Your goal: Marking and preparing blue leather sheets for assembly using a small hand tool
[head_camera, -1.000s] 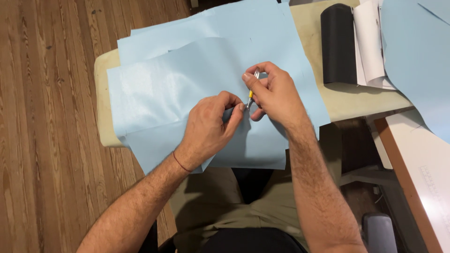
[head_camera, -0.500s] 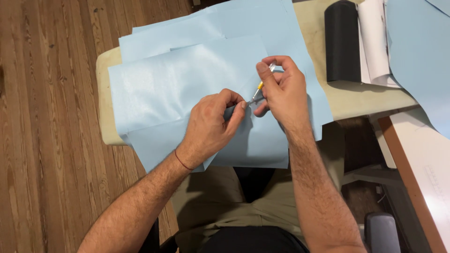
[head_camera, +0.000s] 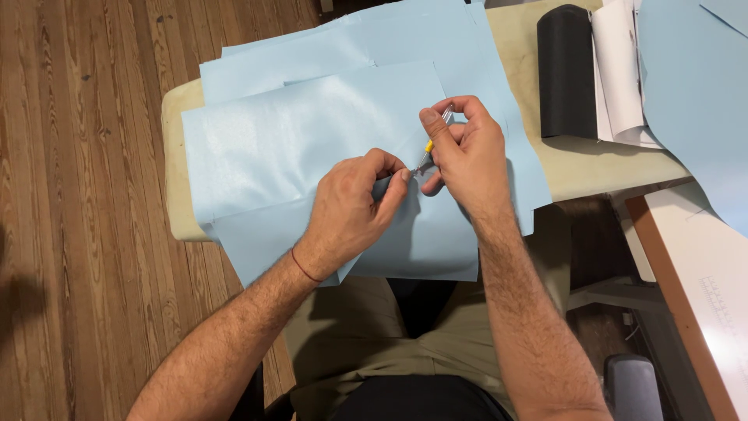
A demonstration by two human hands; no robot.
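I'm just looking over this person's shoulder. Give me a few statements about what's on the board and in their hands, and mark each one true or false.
1. The right hand holds a small tool with a yellow band. True.
2. The left hand rests flat on the wooden floor. False: it pinches the light blue fabric beside the tool's tip.
3. A black roll lies on the padded board. True.
4. The fabric is red. False: it is light blue.

Fabric sheets (head_camera: 312, 148) on padded board (head_camera: 545, 168)
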